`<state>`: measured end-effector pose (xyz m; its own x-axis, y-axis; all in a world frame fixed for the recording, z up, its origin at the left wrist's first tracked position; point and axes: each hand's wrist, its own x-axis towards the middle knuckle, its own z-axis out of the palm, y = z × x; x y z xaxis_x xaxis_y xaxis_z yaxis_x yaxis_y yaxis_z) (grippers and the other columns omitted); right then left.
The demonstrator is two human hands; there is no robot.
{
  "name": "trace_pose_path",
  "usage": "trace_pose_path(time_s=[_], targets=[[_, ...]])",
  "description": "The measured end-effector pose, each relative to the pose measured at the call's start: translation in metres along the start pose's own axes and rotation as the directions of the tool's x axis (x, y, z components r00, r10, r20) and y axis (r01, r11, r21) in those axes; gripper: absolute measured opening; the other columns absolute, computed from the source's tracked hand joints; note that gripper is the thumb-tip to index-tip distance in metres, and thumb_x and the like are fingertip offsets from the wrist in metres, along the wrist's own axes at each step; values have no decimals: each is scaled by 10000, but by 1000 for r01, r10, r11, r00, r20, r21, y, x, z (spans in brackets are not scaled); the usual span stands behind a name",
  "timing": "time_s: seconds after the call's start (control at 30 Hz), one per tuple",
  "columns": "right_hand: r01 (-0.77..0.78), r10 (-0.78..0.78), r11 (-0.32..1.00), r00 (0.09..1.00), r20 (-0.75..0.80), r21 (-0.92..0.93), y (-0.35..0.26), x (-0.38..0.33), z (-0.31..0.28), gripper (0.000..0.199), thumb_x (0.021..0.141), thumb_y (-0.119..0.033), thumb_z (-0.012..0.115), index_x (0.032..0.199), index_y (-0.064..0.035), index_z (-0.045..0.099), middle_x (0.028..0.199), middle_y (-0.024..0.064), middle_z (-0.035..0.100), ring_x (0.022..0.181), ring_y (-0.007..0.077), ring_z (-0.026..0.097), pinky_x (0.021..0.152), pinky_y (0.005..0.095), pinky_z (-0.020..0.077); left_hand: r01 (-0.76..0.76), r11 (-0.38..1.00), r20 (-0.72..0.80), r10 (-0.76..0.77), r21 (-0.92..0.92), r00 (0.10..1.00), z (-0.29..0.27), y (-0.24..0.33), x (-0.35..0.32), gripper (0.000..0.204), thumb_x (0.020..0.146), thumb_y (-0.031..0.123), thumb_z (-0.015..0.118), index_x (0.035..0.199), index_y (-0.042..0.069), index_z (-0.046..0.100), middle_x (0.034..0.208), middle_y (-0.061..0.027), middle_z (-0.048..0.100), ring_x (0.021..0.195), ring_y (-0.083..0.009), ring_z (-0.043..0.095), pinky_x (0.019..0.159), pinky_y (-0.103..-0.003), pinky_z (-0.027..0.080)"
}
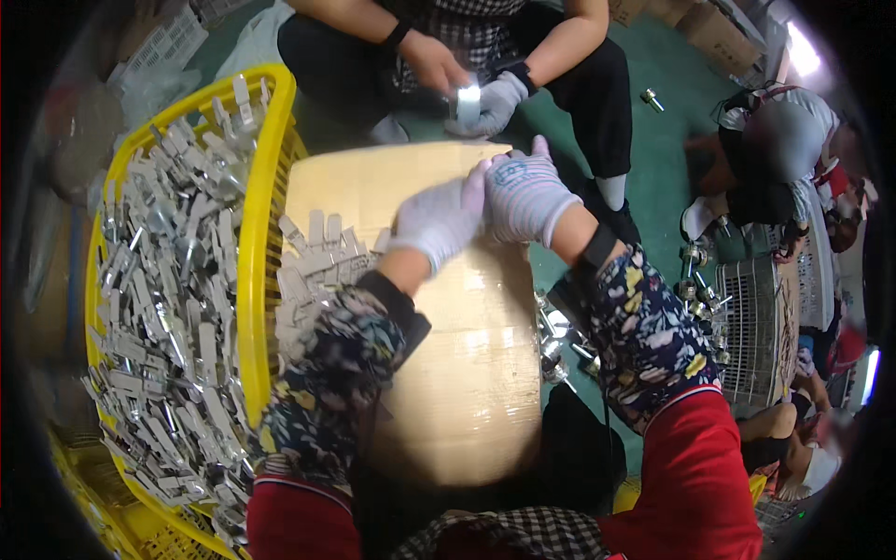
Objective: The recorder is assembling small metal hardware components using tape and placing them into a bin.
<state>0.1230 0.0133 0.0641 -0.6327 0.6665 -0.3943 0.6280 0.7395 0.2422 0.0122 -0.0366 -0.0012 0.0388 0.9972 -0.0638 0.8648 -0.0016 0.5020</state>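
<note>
My left hand (437,220) and my right hand (527,194) wear pale gloves, the right one striped. They meet above the far part of a cardboard sheet (467,355). The right hand is closed with its thumb up. The left, a little blurred, has its fingers pressed together against it. Whatever lies between them is hidden. Closest to the left hand, a heap of flat grey lever-like pieces (322,247) lies on the cardboard. Left of it stands a yellow plastic basket (257,243) full of similar grey pieces with shiny metal parts (177,280).
Opposite me a seated person's gloved hand (495,105) and bare hand (434,63) hold a shiny silvery piece (469,95). Metal fittings (560,350) lie on the green floor (569,271) at right, near a grey crate (747,327). Other people sit further right.
</note>
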Motion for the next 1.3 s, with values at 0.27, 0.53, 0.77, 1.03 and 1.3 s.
trace_pose_path(time_s=[0.27,0.53,0.77,1.03,1.3], targets=[[85,-95,982,994,52,170,-6,-14,0,532,591,-400,705,1037,-116,646,1100,139,610,1046,275,574,930,529,329,185,979,81,-192,84,978,-4,20,-29,409,912,253,238,1092,66,554,1089,-163,595,995,-303,582,872,-428,433],[103,-121,970,990,67,218,-87,-155,33,512,522,-381,753,940,-101,663,989,147,645,976,290,603,930,494,349,100,971,-15,-99,217,995,48,68,-190,383,928,230,256,961,34,583,881,-163,648,821,-308,631,742,-429,484],[104,-135,965,984,118,239,-136,-282,67,465,564,-292,709,970,-76,640,1008,136,637,1028,269,577,916,450,361,133,982,114,-149,136,982,86,112,-308,280,881,221,350,1025,54,523,925,-162,636,830,-317,626,736,-429,488],[23,-1,999,904,-427,45,-152,-283,110,647,612,-354,724,1127,-55,470,1127,117,513,1179,297,419,1001,625,159,276,935,205,-232,-224,951,76,79,-262,473,877,416,286,803,52,579,828,-181,638,842,-322,614,754,-409,457],[-37,-58,917,973,224,397,-103,-234,57,491,534,-389,738,837,-8,676,923,149,662,858,274,643,783,406,478,47,988,-199,-17,147,980,85,97,-258,356,919,258,288,828,52,564,754,-170,628,779,-317,621,679,-425,487]])
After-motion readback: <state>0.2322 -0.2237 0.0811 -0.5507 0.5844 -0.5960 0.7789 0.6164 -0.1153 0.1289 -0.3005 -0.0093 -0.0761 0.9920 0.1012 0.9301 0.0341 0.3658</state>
